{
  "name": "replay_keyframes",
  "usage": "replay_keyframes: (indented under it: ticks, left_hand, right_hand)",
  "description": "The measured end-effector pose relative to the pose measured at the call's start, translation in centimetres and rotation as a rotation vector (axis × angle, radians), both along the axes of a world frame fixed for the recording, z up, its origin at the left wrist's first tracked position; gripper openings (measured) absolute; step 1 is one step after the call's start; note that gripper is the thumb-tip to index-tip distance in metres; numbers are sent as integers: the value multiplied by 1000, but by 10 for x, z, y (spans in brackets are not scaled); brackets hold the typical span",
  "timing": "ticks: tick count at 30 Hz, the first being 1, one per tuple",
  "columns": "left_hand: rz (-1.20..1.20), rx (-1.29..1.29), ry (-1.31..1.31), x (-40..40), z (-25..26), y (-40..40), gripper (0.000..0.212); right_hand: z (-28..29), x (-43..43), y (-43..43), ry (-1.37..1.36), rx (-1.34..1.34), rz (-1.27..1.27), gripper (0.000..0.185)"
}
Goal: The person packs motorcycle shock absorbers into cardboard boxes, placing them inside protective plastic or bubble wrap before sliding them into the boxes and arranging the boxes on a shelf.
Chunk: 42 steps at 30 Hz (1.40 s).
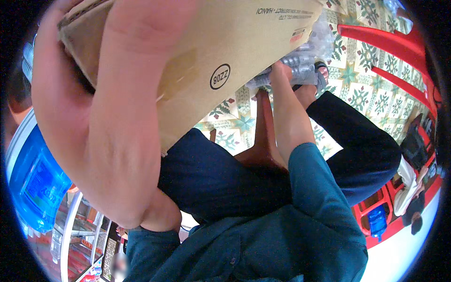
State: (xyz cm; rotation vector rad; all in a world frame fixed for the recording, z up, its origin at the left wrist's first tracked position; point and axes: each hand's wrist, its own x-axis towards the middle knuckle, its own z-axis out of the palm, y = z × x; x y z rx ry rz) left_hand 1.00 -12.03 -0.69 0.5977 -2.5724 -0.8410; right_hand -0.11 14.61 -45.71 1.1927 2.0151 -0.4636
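Note:
A large cardboard box (197, 70), marked with printing, stands tilted over my thigh and fills the upper middle. My left hand (116, 63) is close to the camera, its digits spread around the box's near corner. Part of that hand is cut off by the top edge. Beyond the box's lower right edge, my right hand (280, 73) reaches to a bundle of clear plastic packaging (303, 67). Its fingertips are hidden by the box edge and the plastic, so I cannot tell what they grip.
Patterned floor tiles (366, 95) spread beyond my sandalled foot (321, 72). Red plastic furniture (384, 38) stands at the upper right. A blue water jug (38, 183) and glass shelving (75, 232) are on the left. A person (408, 197) is at the far right.

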Motion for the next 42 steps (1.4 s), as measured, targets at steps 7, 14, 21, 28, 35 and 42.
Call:
replay_keyframes:
  ticks: [7,14,21,28,35,42]
  left_hand:
    - [-96,-56,24,1,4,-4,33]
    - [153,226,-2,4,8,3,32]
    - [155,215,-21,0,14,21,32]
    - [256,311,-132,-9,18,34,39]
    - [189,373,-109,-7,22,32,39]
    - [211,282,-38,-4,15,26,34]
  right_hand:
    - [-52,25,9,373,49,-417,70]
    - [18,19,-1,419,-497,-716,85]
    - [47,4,-4,295,-518,-745,74]
    - [-10,-5,-2,284,-173,-463,83]
    - [-1,-16,-5,78,-54,6,90]
    - [-24,-22,-10,-44,18,53,107]
